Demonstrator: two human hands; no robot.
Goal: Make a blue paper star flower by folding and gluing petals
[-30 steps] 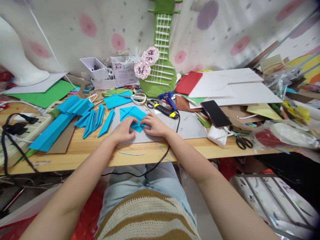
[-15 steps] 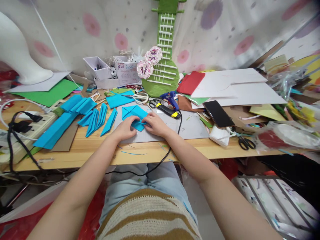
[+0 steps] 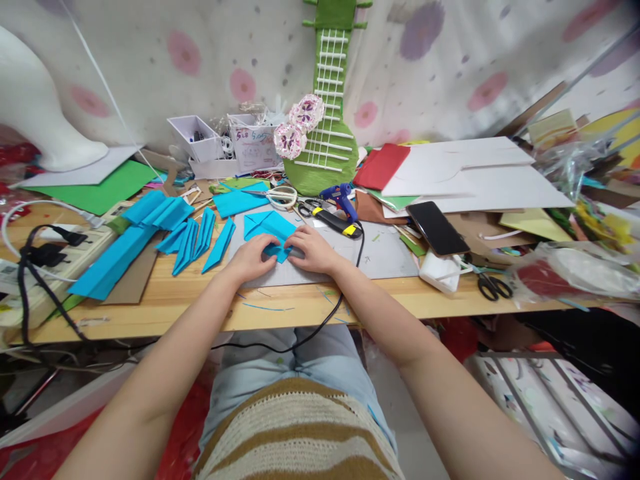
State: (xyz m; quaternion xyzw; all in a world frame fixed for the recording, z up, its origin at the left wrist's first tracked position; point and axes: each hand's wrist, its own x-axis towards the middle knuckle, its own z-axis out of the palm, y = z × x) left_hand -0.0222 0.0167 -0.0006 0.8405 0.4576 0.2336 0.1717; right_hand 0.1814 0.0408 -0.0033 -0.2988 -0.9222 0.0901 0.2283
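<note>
A folded blue paper piece (image 3: 269, 229) lies on a grey cutting mat (image 3: 385, 257) in the middle of the wooden table. My left hand (image 3: 250, 259) pinches its near left edge, fingers curled down on the fold. My right hand (image 3: 311, 248) presses the near right edge, fingers bent onto the paper. The near part of the paper is hidden under both hands. Several narrow folded blue strips (image 3: 196, 239) lie just to the left of the mat.
A larger blue pleated piece (image 3: 131, 243) and a power strip (image 3: 45, 263) with black cables sit at the left. White scissors (image 3: 278, 196), a glue gun (image 3: 340, 199), a phone (image 3: 436, 228), black scissors (image 3: 491, 285) and stacked card sheets (image 3: 470, 175) crowd the back and right.
Both hands have drawn slightly closer together on the blue paper, pressing its near fold. The view has shifted a little. Nothing else on the table moved.
</note>
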